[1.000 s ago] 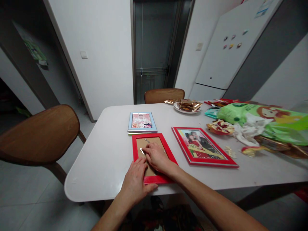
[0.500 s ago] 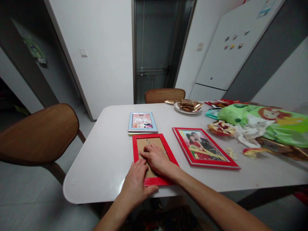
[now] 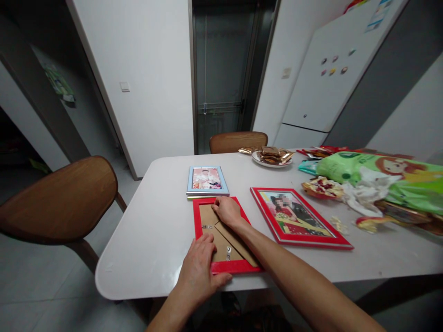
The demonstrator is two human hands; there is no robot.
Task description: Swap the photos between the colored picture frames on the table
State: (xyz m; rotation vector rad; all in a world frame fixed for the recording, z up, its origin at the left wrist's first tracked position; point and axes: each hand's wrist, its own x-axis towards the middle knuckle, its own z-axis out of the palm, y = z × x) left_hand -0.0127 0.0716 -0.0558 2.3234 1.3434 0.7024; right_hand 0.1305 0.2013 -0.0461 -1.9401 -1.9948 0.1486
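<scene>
A red picture frame lies face down on the table, its brown backing board showing. My left hand grips its near left corner, thumb along the front edge and fingers over the board. Near the far edge, my right hand is closed with bent fingertips pressed to the board; anything between them is hidden. Two metal clips show, a left clip and a near clip. A diagonal slit or strut edge crosses the board. To the right lies another red frame, photo side up.
A light-blue photo frame lies behind. Further right are a plate of gold-wrapped packets, an opened pomegranate, crumpled tissue and a green bag. Wooden chairs stand at the left and the far side.
My right hand has moved from the middle of the backing board to its far end, uncovering the left and near clips. My left hand stays at the near left corner.
</scene>
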